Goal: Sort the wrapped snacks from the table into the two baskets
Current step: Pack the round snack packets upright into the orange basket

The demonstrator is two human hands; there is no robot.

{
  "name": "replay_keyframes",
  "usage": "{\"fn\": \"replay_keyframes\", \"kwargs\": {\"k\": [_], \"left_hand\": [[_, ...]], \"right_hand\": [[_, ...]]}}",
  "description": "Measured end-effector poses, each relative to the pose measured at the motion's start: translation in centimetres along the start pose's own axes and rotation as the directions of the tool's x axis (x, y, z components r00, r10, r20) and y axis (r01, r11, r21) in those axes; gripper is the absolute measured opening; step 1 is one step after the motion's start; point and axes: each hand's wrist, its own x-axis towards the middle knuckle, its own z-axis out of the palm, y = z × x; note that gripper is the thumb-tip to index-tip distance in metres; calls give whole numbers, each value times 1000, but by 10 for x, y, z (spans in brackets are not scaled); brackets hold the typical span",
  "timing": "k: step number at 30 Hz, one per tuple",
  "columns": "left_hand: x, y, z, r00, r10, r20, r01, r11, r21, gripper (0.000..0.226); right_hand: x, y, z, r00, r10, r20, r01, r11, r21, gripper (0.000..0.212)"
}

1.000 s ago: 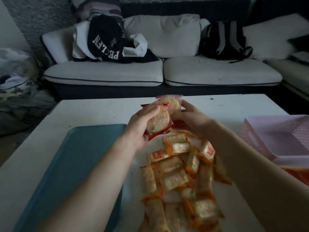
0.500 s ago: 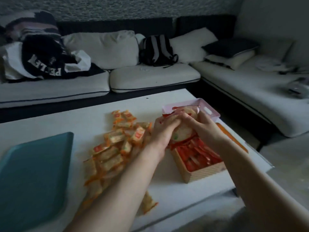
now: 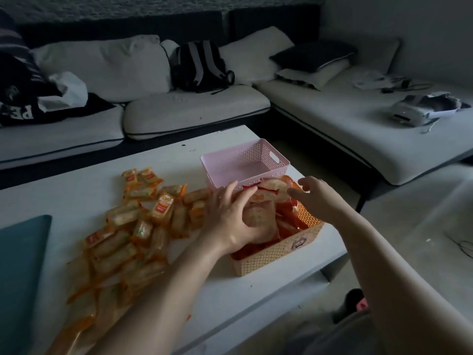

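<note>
A pile of orange-wrapped snacks (image 3: 143,226) lies on the white table (image 3: 76,190). At the table's right edge stands an orange basket (image 3: 279,252) holding red-wrapped round crackers (image 3: 286,224). Behind it sits a pink basket (image 3: 245,162), with nothing visible inside. My left hand (image 3: 230,221) is over the orange basket and grips a round cracker pack (image 3: 258,216) from the left. My right hand (image 3: 317,196) hovers just right of the packs with fingers spread, holding nothing. More red-wrapped packs (image 3: 271,187) stand at the basket's far end.
A teal tray (image 3: 20,272) lies at the table's left. A sofa (image 3: 179,108) with cushions, clothes and a black backpack (image 3: 199,65) runs behind and to the right. The table's right edge drops off just beyond the orange basket.
The view has swung right. Both hands carried the round cracker packs from above the pile to the orange basket. My right hand has let go and opened.
</note>
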Motion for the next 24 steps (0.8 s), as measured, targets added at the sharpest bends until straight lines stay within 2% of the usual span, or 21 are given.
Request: {"fn": "replay_keyframes", "kwargs": {"k": [2, 6, 9, 12, 14, 15, 17, 19, 21, 24], "left_hand": [[-4, -3, 8, 1000, 10, 22, -10, 1000, 1, 107], [-15, -24, 3, 991, -101, 82, 106, 993, -53, 106], [-28, -40, -9, 985, -133, 105, 140, 988, -61, 104], [-40, -50, -28, 968, -192, 159, 199, 980, -29, 105], [-49, -52, -40, 966, -236, 103, 236, 972, 15, 111], [-52, -51, -44, 967, -248, 54, 246, 969, 40, 114], [-56, -45, -46, 969, -244, -24, 245, 968, 60, 115], [-55, -34, -46, 972, -235, -32, 236, 971, 43, 108], [-53, -23, -45, 975, -223, -4, 223, 973, 59, 98], [-50, -15, -42, 977, -214, 19, 213, 976, 50, 83]], "right_hand": [[0, 3, 4, 1000, 20, -22, -20, 999, -30, 53], [-2, 5, 2, 993, 103, -55, -106, 993, -52, 43], [-4, 1, 5, 997, 83, 0, -83, 994, -74, 23], [-8, -11, 13, 989, 53, 139, -49, 998, -33, 16], [-11, -21, 23, 976, 16, 219, 12, 992, -123, 17], [-14, -26, 28, 981, -11, 195, 52, 978, -204, 20], [-17, -34, 36, 993, -113, 43, 120, 940, -318, 24], [-19, -41, 41, 975, -217, -40, 201, 950, -239, 35], [-21, -48, 46, 956, -291, 30, 292, 945, -145, 52], [-23, -57, 51, 939, -330, 97, 343, 921, -186, 57]]}}
